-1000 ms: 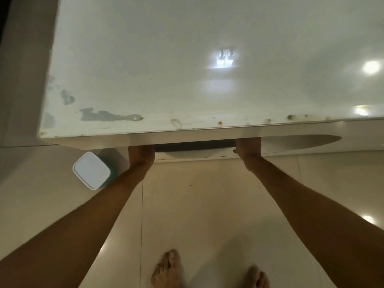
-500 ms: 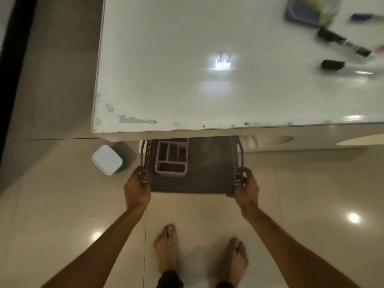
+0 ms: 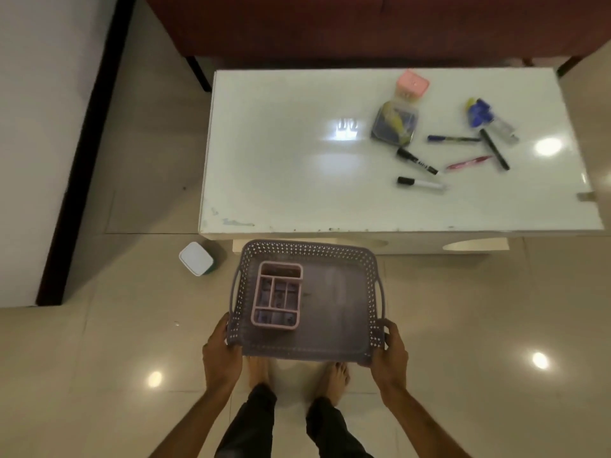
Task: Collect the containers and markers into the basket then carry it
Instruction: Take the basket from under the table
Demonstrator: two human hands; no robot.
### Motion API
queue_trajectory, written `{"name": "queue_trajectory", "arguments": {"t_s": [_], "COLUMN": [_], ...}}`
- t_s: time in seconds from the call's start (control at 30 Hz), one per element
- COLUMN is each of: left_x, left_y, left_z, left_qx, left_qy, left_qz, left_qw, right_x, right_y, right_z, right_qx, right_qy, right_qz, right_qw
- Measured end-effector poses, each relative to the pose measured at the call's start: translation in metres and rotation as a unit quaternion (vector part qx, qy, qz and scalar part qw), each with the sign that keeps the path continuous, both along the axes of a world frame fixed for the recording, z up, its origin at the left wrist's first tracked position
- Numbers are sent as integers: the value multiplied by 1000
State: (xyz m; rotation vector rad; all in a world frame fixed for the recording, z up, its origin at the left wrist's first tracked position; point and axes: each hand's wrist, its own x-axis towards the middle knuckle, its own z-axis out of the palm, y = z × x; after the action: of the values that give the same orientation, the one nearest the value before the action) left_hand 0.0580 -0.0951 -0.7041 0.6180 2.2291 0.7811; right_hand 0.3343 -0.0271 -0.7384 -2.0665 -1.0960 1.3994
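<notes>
1. The left hand point(image 3: 221, 353) grips the near left corner of a purple perforated basket point(image 3: 334, 348), fingers curled under its rim.
2. The right hand point(image 3: 390, 353) grips the near right corner the same way; both hands hold the basket level above the floor, just in front of the person's bare feet.
3. Inside the basket, toward its left side, sits a pink divided organiser point(image 3: 277, 295).
4. Beyond the basket stands a white low table point(image 3: 281, 160). On its right half lie several markers point(image 3: 417, 161), a clear lidded container point(image 3: 394, 123), a pink-lidded container point(image 3: 412, 82) and a small bottle point(image 3: 502, 127), all still uncollected.
5. A white-lidded container point(image 3: 195, 258) stands on the floor near the table's left corner.
6. Judged step: bringing the basket up for loading. The next move probably calls for setting it on the table's bare left half, freeing both hands.
</notes>
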Motion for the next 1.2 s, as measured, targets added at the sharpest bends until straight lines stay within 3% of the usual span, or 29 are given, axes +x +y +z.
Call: {"name": "queue_trajectory", "arguments": {"t_s": [0.2,0.37,0.9,1.2], "left_x": [-1,-16,-120,-163], "left_y": [34,85,303,349], "left_z": [68,84,-19,-55], "left_qx": [54,80,90,88], "left_qy": [5,16,42,4], "left_qz": [3,26,7,11], "left_qw": [999,996,995,996], "right_x": [-4,-23,-121,-155], "right_y": [41,98,324,365], "right_z": [76,89,13,-7], "right_qx": [50,75,99,84], "right_qy": [37,39,53,48], "right_qz": [-3,-10,-17,6], "right_qw": [998,996,993,995]}}
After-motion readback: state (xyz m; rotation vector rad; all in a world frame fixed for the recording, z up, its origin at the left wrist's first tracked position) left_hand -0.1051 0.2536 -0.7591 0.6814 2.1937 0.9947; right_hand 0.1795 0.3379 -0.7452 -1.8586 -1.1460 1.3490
